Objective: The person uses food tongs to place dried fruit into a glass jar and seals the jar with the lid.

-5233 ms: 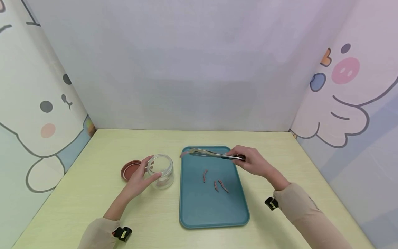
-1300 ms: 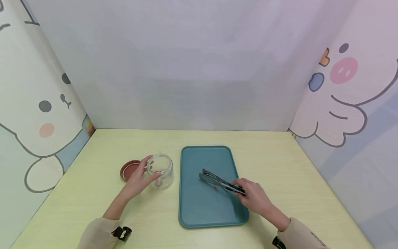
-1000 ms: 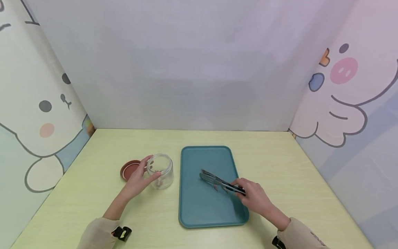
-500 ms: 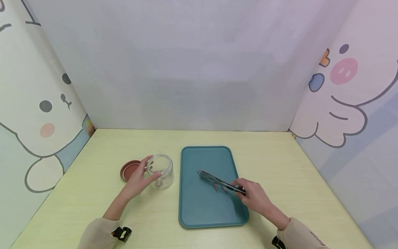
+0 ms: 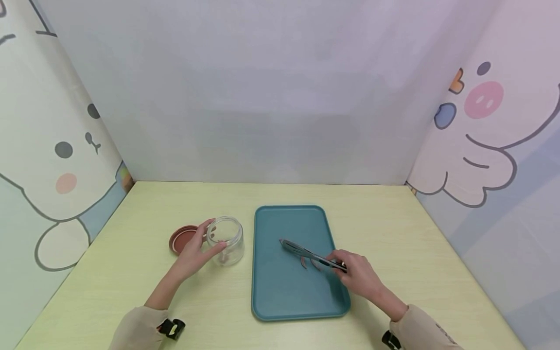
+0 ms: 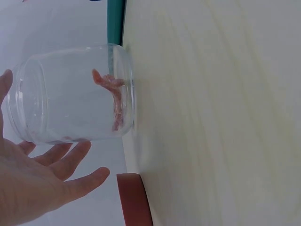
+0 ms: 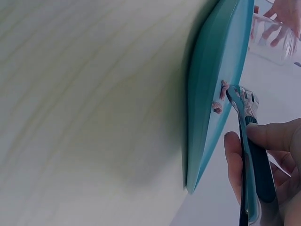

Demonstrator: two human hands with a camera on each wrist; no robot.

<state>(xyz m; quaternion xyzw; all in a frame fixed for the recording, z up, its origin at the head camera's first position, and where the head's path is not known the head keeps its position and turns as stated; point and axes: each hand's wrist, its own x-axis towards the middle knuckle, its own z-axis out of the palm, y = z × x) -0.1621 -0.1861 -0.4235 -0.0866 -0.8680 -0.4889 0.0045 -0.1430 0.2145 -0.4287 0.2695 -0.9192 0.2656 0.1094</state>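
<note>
My left hand (image 5: 192, 257) holds the clear glass jar (image 5: 234, 250), thumb at the front of its rim and fingers behind. The jar stands upright and uncovered on the table. Pinkish meat strips (image 6: 115, 96) lie at its bottom in the left wrist view. Over the blue tray (image 5: 284, 299), my right hand (image 5: 360, 279) grips metal tongs (image 5: 302, 251) by their dark handles. The tong tips point left, drawn close together, low over the tray. Two meat strips (image 5: 303, 263) show just below the tongs; whether the tips pinch another cannot be told.
A reddish-brown round lid (image 5: 180, 239) lies left of the jar, partly behind the left hand. The pale wooden table (image 5: 210, 311) is bounded by a grey back wall (image 5: 271, 97) and cartoon-printed side walls.
Earlier, the tongs held a meat strip by the tray's upper left edge. They have since come down over the tray, and their spread tips have closed together. The left hand and jar stay put.
</note>
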